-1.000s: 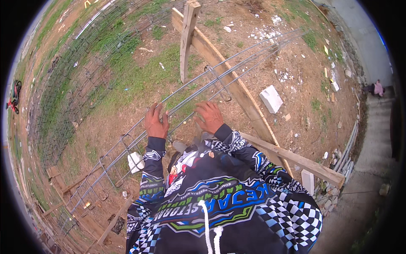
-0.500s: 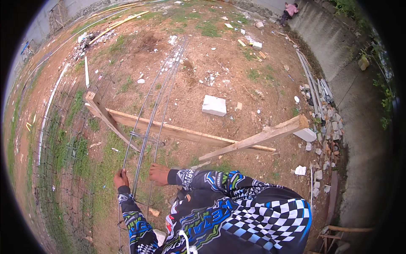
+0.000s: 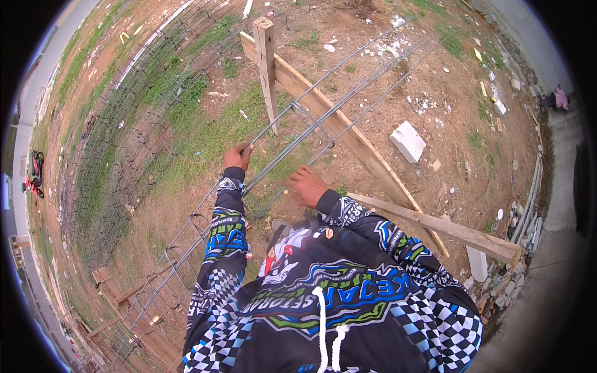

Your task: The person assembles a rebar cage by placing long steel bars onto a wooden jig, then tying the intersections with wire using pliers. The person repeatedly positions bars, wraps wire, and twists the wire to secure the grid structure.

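Note:
Long steel reinforcing bars (image 3: 364, 87) run slantwise from the far right, across a wooden rail, down past my hands to the lower left. My left hand (image 3: 238, 156) is closed around the left outer bar. My right hand (image 3: 306, 186) is closed at the right outer bar, its fingers curled down over it; the fingertips are partly hidden. Between the two hands pass the middle bars, lying close together. A square wire stirrup (image 3: 314, 121) crosses the bars just beyond my hands. More stirrups (image 3: 177, 258) sit along the bars beside my left forearm.
A wooden post (image 3: 265, 71) and the rail (image 3: 373, 161) support the bars; a second timber (image 3: 448, 230) slants to the right. Rebar mesh (image 3: 124, 143) covers the left ground. A white block (image 3: 408, 142) lies beyond the rail. Rubble lines a concrete wall, where a distant person (image 3: 559, 99) is.
My view has swung to the left, so the bars and rail appear tilted and shifted right. Both hands remain at the outer bars.

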Demonstrator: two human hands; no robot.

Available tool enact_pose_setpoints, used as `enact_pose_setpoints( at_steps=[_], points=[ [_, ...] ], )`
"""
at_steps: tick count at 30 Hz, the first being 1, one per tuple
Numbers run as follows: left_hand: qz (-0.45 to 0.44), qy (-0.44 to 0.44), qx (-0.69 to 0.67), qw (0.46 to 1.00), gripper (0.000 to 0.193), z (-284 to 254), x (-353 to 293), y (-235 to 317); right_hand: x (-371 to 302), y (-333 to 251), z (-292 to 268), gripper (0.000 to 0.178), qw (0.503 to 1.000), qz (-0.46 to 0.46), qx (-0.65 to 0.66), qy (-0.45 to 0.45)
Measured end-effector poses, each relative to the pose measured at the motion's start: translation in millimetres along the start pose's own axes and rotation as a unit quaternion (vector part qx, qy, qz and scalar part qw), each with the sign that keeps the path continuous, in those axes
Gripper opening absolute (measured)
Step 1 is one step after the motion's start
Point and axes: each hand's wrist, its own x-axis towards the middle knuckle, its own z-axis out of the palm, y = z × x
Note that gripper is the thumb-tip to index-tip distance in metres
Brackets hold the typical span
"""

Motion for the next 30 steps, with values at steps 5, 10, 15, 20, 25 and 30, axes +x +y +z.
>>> enact_pose_setpoints(
  at_steps=[5, 10, 15, 20, 25, 30],
  points=[
    [-0.022, 0.042, 0.069, 0.996, 0.038, 6, -4, 8, 4, 2, -12, 0.038, 1.000, -0.023, 0.010, -0.011],
    [-0.030, 0.124, 0.116, 0.985, 0.043, 7, -28, 16, 17, 8, -50, 0.036, 0.993, 0.082, 0.069, 0.050],
    [-0.076, 0.110, 0.185, 0.974, 0.061, -2, -115, 134, 33, 14, -101, 0.083, 0.984, 0.147, -0.072, 0.072],
    [-0.082, 0.300, -0.015, 0.950, 0.042, -19, -177, 74, 40, -28, -62, 0.122, 0.991, 0.064, -0.074, -0.096],
    [-0.155, 0.281, -0.049, 0.946, 0.023, -35, -222, 40, 40, -47, -12, 0.123, 0.984, 0.044, -0.079, -0.154],
    [-0.151, 0.171, -0.100, 0.968, 0.023, -30, -234, 29, 44, -60, 10, 0.124, 0.983, 0.071, -0.119, -0.119]
  ],
)
